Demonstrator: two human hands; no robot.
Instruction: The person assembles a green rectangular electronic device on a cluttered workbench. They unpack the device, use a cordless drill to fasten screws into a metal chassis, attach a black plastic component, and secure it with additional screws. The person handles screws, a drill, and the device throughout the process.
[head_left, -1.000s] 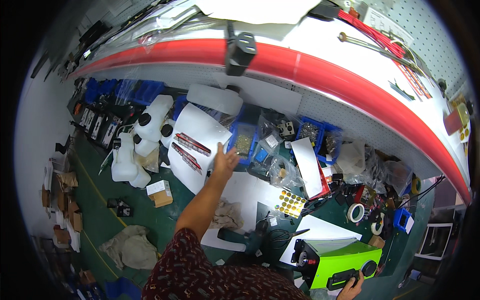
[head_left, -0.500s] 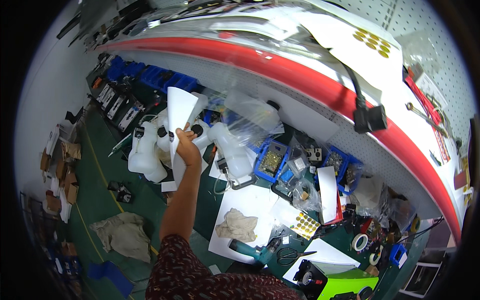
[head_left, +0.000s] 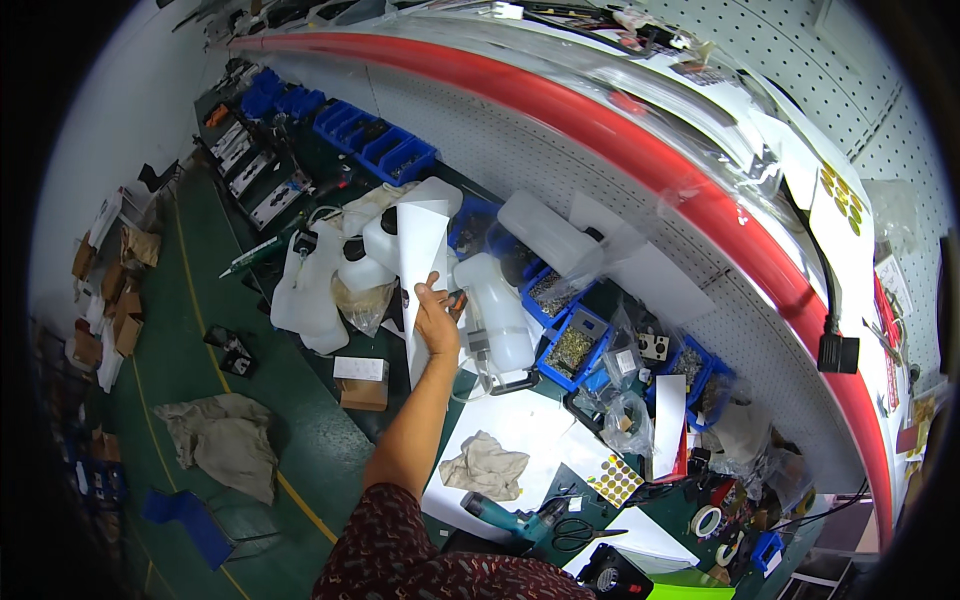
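My left hand (head_left: 437,325) is closed on the right edge of a curled white sheet of paper (head_left: 424,232), which stands tall above the bench. Around it are several translucent white plastic tanks: one tank (head_left: 310,300) to the left, and another tank (head_left: 497,318) just right of my hand. A smaller tank with a black cap (head_left: 354,249) sits left of the sheet, above a clear plastic bag (head_left: 364,303). A small orange-and-black item (head_left: 457,304) shows beside my fingers; whether I touch it I cannot tell. My right hand is out of view.
Blue parts bins (head_left: 573,347) line the pegboard wall. Nearer lie a beige cloth (head_left: 485,467), a teal power drill (head_left: 510,518) and scissors (head_left: 585,533). A cardboard box (head_left: 361,384) is at the bench's left edge. Overhead curves a red-edged shelf (head_left: 560,100) with a hanging plug (head_left: 838,352).
The view has shifted. My left hand has carried the paper sheet rightward past a capped tank, so the plastic bag and the cardboard box now show more fully.
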